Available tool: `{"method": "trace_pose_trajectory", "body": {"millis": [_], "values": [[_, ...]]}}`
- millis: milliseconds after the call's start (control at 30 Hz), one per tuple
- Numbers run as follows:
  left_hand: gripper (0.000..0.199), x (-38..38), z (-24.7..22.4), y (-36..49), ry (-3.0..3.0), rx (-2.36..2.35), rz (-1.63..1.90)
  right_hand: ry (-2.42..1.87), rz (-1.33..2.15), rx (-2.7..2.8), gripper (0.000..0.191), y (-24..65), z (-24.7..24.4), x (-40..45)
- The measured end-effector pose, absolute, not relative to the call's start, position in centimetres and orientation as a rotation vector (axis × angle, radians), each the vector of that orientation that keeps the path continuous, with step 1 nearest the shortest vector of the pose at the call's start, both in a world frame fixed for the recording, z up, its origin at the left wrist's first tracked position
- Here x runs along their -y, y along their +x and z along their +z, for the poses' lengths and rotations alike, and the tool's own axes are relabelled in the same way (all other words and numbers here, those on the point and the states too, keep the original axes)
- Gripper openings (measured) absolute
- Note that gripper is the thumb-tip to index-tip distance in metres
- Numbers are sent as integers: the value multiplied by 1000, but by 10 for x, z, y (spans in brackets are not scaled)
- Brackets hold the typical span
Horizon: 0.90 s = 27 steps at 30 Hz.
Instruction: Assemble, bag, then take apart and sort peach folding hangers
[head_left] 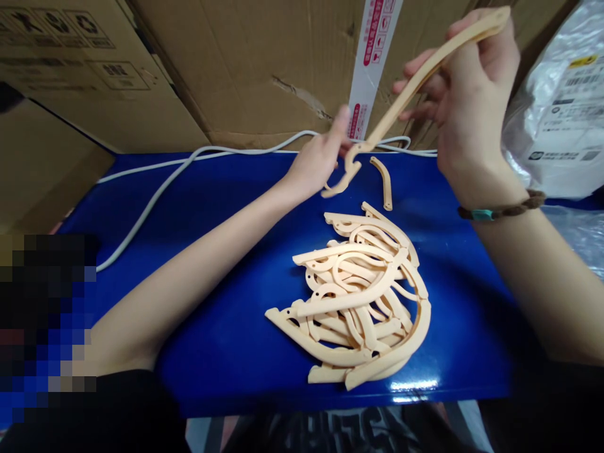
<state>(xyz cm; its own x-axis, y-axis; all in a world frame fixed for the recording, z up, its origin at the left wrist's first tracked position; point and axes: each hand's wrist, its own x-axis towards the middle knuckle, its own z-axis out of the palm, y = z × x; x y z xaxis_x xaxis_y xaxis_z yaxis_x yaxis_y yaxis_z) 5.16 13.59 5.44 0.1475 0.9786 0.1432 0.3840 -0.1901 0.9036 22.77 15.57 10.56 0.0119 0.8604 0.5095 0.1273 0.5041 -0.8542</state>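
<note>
A beige plastic folding hanger (415,82) is held up at a slant above the back of the blue table. My right hand (476,94) is closed on its upper arm, thumb against the near side, with the other fingers partly spread behind. Down at the hanger's hook end, my left hand (318,157) has its fingers curled at the joint and its thumb pointing up. Part of that grip is hidden. Below lies a heap of similar beige folding hangers (358,296), overlapping one another. One loose curved hanger arm (383,182) rests apart, behind the heap.
White cables (189,157) run along the back and left of the blue table (226,327). Large cardboard boxes (264,56) stand behind it. On the right are clear plastic-wrapped packages with a printed label (561,119). The table's front edge is close to my body.
</note>
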Motion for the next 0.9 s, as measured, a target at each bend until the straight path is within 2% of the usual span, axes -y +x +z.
{"method": "trace_pose_trajectory", "body": {"millis": [33,67,133,200,267,367,467,633,733,833,900], "values": [[76,-135,62,54,1497,-1188,993,-888,725,1471,12,227,106,-154],[76,-134,69,55,1362,-1067,966,-875,721,1485,13,228,107,-153],[54,-132,81,54,1207,-936,976,-871,591,1555,18,232,109,-152],[31,-130,89,51,1142,-893,1035,-900,303,1675,15,240,111,-151],[28,-127,94,47,1091,-869,1117,-964,-60,1798,7,250,112,-151],[32,-122,99,45,1075,-878,1221,-1182,-514,1997,26,257,114,-147],[37,-117,102,48,1133,-930,1158,-1437,-697,2204,45,251,114,-143],[48,-114,101,55,1366,-1035,1000,-1501,-676,2431,63,233,101,-141],[53,-113,94,56,1710,-1287,990,-1539,-523,2410,51,224,93,-140],[43,-115,83,54,2138,-1439,995,-1535,161,2328,26,217,95,-140],[35,-119,74,52,2309,-1477,937,-1504,583,2237,23,217,100,-145]]}}
